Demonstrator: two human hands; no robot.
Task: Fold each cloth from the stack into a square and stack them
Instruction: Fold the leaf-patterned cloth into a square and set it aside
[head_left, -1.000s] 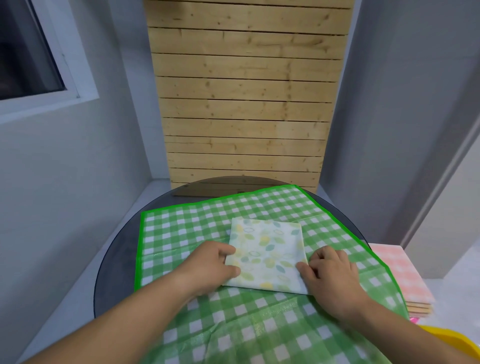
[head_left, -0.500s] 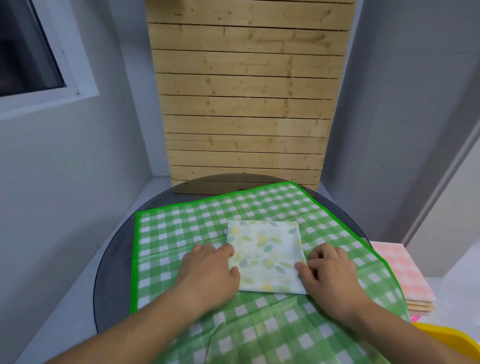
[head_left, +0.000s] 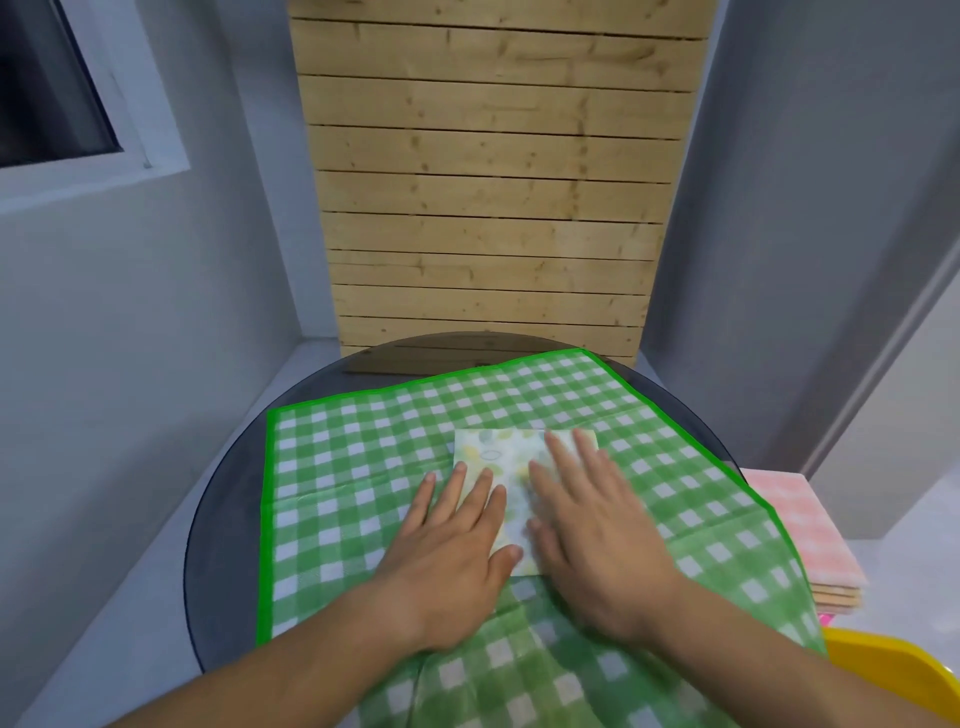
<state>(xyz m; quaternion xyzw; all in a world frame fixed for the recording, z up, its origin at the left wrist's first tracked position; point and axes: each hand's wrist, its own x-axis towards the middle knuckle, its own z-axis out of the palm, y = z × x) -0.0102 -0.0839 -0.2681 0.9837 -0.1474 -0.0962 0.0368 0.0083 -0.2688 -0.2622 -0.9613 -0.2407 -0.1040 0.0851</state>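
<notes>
Smoothing the folded white leaf-print cloth (head_left: 496, 453), at the middle of the green checked sheet (head_left: 358, 457) on the round dark tabletop (head_left: 228, 519), with left hand (head_left: 452, 545) and right hand (head_left: 589, 530) spread flat on it; next, probably needs moving aside, without unfolding.

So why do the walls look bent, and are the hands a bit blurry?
Head view: the wide lens slants and slightly bows the wooden panel and the wall edges. The right hand and the folded cloth under it look slightly smeared. The light is soft and even, with only faint shadows. The dark table dimly mirrors the panel.
</notes>
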